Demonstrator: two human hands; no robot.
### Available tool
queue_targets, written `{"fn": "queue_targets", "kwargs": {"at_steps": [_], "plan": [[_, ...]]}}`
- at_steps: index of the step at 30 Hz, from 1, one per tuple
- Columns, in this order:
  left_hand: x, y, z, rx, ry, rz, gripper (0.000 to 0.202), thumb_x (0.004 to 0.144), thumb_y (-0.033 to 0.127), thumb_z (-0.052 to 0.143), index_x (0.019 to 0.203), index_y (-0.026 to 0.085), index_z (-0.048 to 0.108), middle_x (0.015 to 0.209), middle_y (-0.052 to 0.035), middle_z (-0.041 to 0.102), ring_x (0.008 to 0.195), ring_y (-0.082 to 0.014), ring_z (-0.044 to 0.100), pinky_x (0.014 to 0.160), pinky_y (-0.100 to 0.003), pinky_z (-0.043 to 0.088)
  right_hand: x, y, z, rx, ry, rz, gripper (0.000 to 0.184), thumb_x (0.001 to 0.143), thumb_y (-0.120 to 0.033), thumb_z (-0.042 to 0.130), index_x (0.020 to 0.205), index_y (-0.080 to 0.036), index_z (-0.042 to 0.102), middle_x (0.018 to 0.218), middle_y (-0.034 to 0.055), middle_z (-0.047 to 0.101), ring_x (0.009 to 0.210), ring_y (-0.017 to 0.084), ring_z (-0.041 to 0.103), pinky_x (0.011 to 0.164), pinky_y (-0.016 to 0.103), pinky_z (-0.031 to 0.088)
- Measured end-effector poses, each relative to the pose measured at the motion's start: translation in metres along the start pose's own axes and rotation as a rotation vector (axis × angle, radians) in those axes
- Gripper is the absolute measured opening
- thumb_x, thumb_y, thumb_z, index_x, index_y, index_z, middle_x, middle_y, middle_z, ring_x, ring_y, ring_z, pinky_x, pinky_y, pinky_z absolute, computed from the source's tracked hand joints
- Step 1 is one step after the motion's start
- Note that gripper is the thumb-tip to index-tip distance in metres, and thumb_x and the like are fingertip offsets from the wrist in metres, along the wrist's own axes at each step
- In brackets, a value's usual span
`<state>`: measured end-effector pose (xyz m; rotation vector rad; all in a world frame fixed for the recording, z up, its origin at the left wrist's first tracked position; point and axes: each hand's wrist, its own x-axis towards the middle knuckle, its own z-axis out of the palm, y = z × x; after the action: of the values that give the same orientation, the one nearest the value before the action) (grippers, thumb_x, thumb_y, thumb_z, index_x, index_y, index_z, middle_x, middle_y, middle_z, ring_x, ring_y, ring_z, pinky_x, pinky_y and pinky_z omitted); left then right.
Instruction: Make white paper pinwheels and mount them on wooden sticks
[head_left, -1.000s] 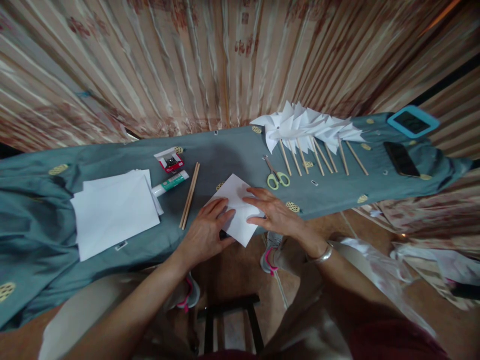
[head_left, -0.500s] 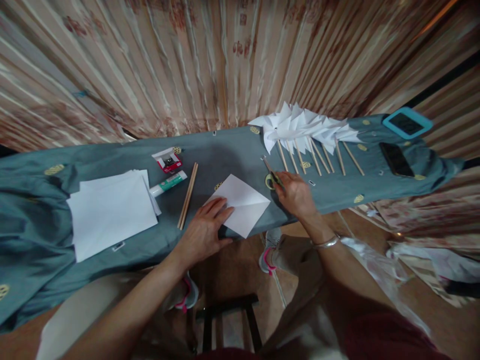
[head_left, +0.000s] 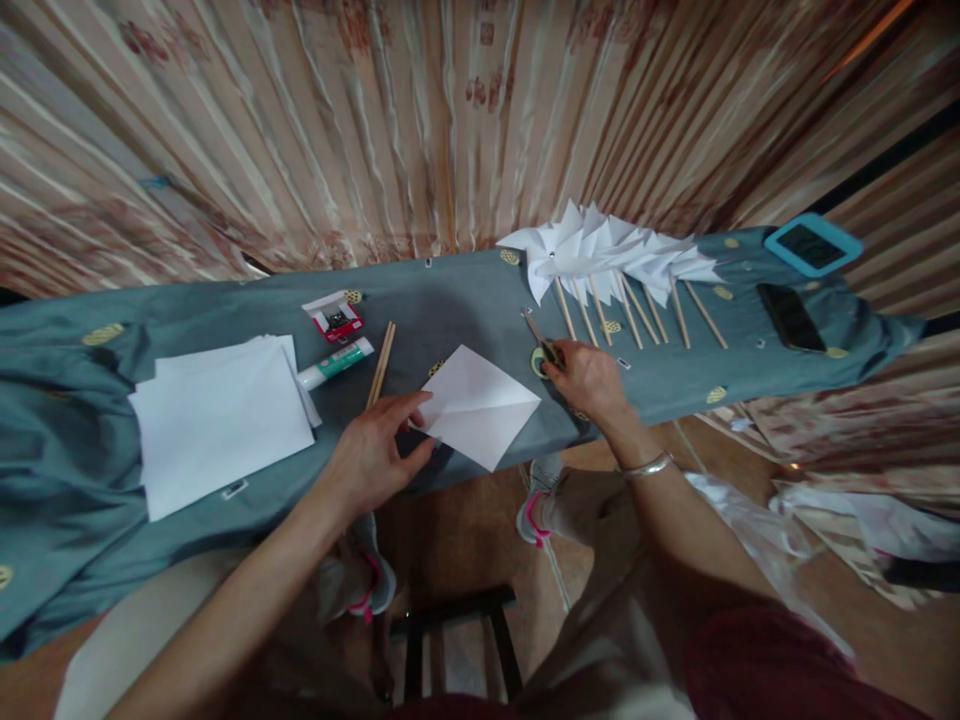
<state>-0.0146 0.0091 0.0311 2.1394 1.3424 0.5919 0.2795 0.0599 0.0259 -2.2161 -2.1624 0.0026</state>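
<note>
A white paper square (head_left: 484, 405) with a crease across it lies turned like a diamond near the table's front edge. At its left corner is my left hand (head_left: 379, 445), thumb and fingers spread apart around that corner without a closed grip. My right hand (head_left: 592, 378) is closed on the handles of a pair of scissors (head_left: 536, 330), whose blades point away from me. One yellow-green handle loop shows beside my fingers; the rest is covered by them. Partly behind my left hand lie a few thin wooden sticks (head_left: 382, 360).
White paper pinwheels (head_left: 585, 250) on sticks lie at the back right, beside a phone (head_left: 791, 318) and a blue-framed device (head_left: 814, 245). Leftward are a glue stick (head_left: 337, 363), a small red-and-white box (head_left: 335, 320) and stacked paper sheets (head_left: 225, 425). A stool (head_left: 457, 610) stands below.
My left hand has slid left off the middle of the paper to its corner, and its fingers have lifted. My right hand stays on the scissors, shifted slightly.
</note>
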Motion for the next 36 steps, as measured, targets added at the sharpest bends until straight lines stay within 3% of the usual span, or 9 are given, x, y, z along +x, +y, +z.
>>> {"fn": "queue_targets", "kwargs": {"at_steps": [4,8,13,16,19,23,27,32,36], "plan": [[-0.005,0.006,0.001,-0.293,-0.133,-0.259,0.057,0.086,0.045,0.052,0.133,0.014,0.052,0.066,0.0004,0.067,0.048,-0.0142,0.059,0.053,-0.026,0.048,0.002,0.002,-0.001,0.039,0.001,0.04,0.033,0.085,-0.029,0.056,0.113,-0.014,0.066,0.096,0.0163,0.075,0.088,0.03,0.07,0.072,0.035,0.049],[-0.01,0.013,0.014,-0.638,-0.216,-0.461,0.067,0.083,0.051,0.058,0.138,0.015,0.047,0.06,0.0012,0.064,0.042,-0.0154,0.059,0.043,-0.024,0.045,0.002,0.006,-0.001,0.262,0.055,0.107,0.031,0.08,-0.03,0.061,0.107,-0.017,0.069,0.094,0.0104,0.076,0.086,0.026,0.071,0.074,0.034,0.05],[-0.008,0.019,0.031,-1.077,-0.146,-0.678,0.076,0.075,0.04,0.072,0.141,0.017,0.042,0.081,-0.0055,0.071,0.064,-0.021,0.071,0.052,-0.027,0.054,0.006,0.012,0.006,0.626,0.094,0.179,0.022,0.071,-0.029,0.068,0.089,-0.018,0.073,0.079,0.0027,0.075,0.078,0.02,0.07,0.072,0.03,0.05],[-0.005,0.023,0.037,-1.268,-0.011,-0.726,0.061,0.07,0.032,0.078,0.126,0.017,0.058,0.086,-0.0042,0.071,0.068,-0.0166,0.07,0.065,-0.03,0.058,0.01,0.014,0.012,0.923,0.078,0.231,0.022,0.065,-0.027,0.072,0.083,-0.016,0.073,0.072,0.0032,0.074,0.068,0.017,0.067,0.065,0.028,0.049],[0.0,0.026,0.042,-1.38,0.054,-0.724,0.046,0.064,0.03,0.083,0.105,0.014,0.069,0.088,-0.0044,0.071,0.073,-0.0137,0.067,0.073,-0.031,0.059,0.012,0.011,0.01,1.338,-0.042,0.278,0.027,0.058,-0.028,0.078,0.081,-0.015,0.072,0.068,0.003,0.072,0.059,0.013,0.062,0.057,0.025,0.047],[0.01,0.028,0.044,-1.325,0.135,-0.683,0.044,0.057,0.03,0.086,0.096,0.014,0.074,0.088,-0.0046,0.072,0.075,-0.0132,0.065,0.072,-0.028,0.056,0.007,0.002,-0.001,1.734,-0.262,0.215,0.024,0.058,-0.03,0.082,0.075,-0.017,0.07,0.073,0.0046,0.073,0.07,0.015,0.067,0.065,0.025,0.052],[0.024,0.023,0.03,-1.091,0.286,-0.527,0.044,0.057,0.034,0.085,0.096,0.015,0.076,0.086,-0.0036,0.073,0.073,-0.014,0.063,0.071,-0.028,0.053,-0.003,-0.007,-0.012,1.919,-0.359,0.149,0.021,0.061,-0.029,0.083,0.076,-0.018,0.071,0.078,0.0032,0.074,0.074,0.014,0.068,0.068,0.022,0.054],[0.041,0.01,0.004,-0.806,0.498,-0.403,0.036,0.063,0.029,0.079,0.097,0.018,0.076,0.075,-0.0003,0.07,0.064,-0.0121,0.057,0.061,-0.025,0.047,-0.024,-0.025,-0.019,1.936,-0.478,0.136,0.034,0.055,-0.035,0.089,0.083,-0.02,0.076,0.075,-0.0002,0.073,0.065,0.008,0.064,0.063,0.016,0.051],[0.048,0.002,-0.001,-0.801,0.564,-0.366,0.037,0.067,0.025,0.075,0.104,0.022,0.075,0.083,-0.0011,0.072,0.07,-0.0124,0.06,0.065,-0.024,0.048,-0.039,-0.044,-0.018,1.829,-0.596,0.066,0.038,0.064,-0.034,0.086,0.097,-0.02,0.075,0.072,-0.0005,0.071,0.06,0.009,0.062,0.057,0.019,0.049]]}}
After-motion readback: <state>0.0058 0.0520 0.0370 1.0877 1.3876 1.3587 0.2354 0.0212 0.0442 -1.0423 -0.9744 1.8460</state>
